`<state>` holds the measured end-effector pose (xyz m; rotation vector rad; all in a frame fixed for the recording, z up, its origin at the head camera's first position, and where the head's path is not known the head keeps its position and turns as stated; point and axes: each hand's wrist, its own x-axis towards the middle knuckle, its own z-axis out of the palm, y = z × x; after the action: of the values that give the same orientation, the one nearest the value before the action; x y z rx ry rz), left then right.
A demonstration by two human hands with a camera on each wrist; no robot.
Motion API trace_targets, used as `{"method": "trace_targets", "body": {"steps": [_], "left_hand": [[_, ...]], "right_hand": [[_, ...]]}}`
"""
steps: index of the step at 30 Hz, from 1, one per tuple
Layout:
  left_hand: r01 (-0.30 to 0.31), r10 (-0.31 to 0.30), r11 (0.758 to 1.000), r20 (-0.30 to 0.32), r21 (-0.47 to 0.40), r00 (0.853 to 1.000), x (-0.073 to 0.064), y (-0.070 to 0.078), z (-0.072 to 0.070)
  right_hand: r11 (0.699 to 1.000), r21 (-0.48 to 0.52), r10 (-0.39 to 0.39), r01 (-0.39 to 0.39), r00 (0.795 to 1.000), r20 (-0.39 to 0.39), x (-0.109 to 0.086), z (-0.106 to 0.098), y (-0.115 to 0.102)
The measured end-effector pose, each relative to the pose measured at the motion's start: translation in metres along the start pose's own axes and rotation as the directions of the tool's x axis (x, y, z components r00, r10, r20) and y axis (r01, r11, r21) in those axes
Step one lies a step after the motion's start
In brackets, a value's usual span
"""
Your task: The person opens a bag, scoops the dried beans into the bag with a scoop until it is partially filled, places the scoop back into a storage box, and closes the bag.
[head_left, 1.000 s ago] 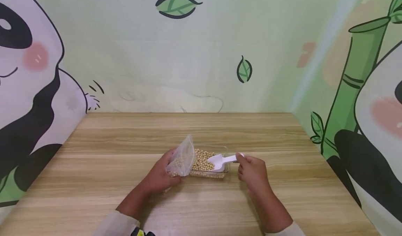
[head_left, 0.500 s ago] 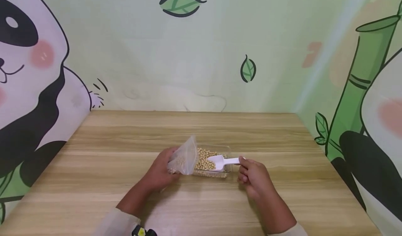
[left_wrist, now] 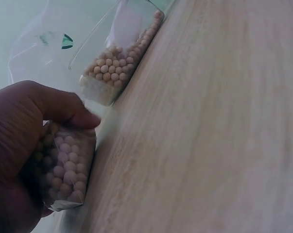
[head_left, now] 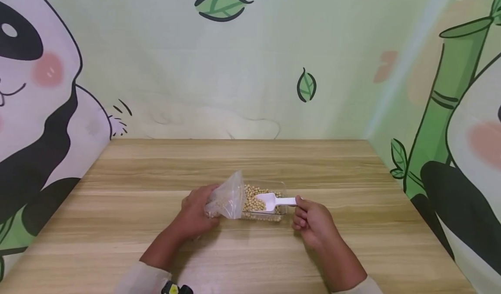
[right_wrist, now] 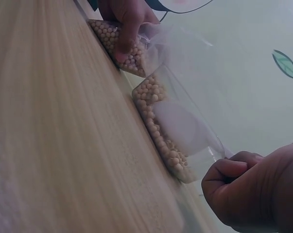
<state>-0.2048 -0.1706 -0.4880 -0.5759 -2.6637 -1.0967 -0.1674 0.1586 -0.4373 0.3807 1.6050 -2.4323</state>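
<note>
My left hand [head_left: 194, 213] grips a clear plastic bag [head_left: 228, 198] by its lower part, thumb and fingers curled round it. Round tan beans [left_wrist: 67, 167] fill the bag's bottom, and its mouth flares toward the container. Right beside it on the table stands a clear rectangular container [head_left: 285, 187], partly filled with the same kind of beans [head_left: 252, 198]. A white scoop [head_left: 267, 201] dips into these beans, its blade inside the container. The end of its handle is pinched between thumb and fingers of my right hand [head_left: 316, 224], just past the container's right end.
The wood-grain table [head_left: 250, 259] runs back to a pale green wall [head_left: 250, 68] printed with leaves. Panda and bamboo pictures cover the side walls. A dark device with a yellow mark [head_left: 174, 288] sits at my left sleeve.
The scoop has shifted slightly left within the beans, with my right hand following. My left hand and the bag have shifted a little, and the bag's mouth has changed shape.
</note>
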Motion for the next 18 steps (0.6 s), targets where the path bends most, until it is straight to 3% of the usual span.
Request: {"method": "trace_targets", "body": {"steps": [4, 7, 18], "left_hand": [[0.092, -0.091, 0.996, 0.071, -0.009, 0.993, 0.001, 0.014, -0.006], [0.129, -0.128, 0.992, 0.102, -0.002, 0.986, 0.001, 0.015, -0.007], [0.127, -0.125, 0.992, 0.137, -0.007, 0.983, 0.002, 0.016, -0.008]], "right_hand": [[1.0, 0.022, 0.012, -0.012, 1.0, 0.001, 0.0, 0.001, 0.001], [0.999, 0.035, 0.017, -0.017, 1.0, -0.012, 0.001, 0.002, 0.002], [0.997, 0.075, 0.02, -0.019, 1.0, -0.017, 0.003, -0.001, 0.004]]}}
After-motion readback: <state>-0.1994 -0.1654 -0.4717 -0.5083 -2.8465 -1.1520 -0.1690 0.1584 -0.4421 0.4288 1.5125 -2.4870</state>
